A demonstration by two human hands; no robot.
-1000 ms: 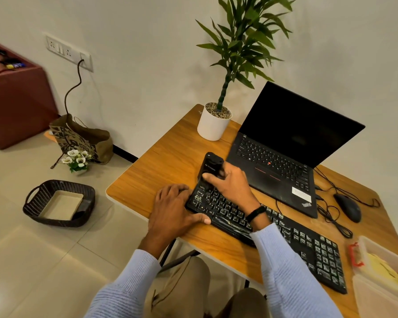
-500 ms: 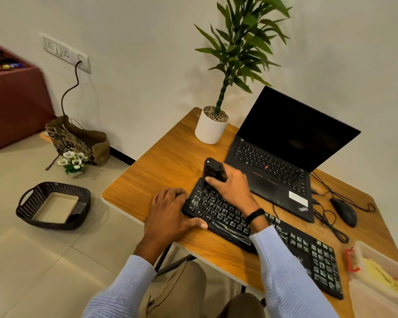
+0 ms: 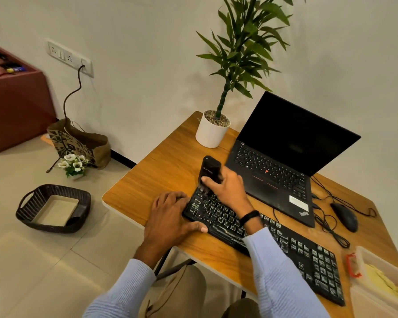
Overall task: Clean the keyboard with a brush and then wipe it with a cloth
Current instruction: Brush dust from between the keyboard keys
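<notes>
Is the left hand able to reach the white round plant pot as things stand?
Probably yes. The left hand rests against the black keyboard, gripping nothing; bare wooden tabletop leads to the white round plant pot, left of the black brush.

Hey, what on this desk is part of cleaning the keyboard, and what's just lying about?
In the job: keyboard; brush, gripped by the right hand; left hand, resting on the keyboard's end.

Lying about: laptop; potted plant; mouse; plastic container; floor basket; paper bag.
</notes>
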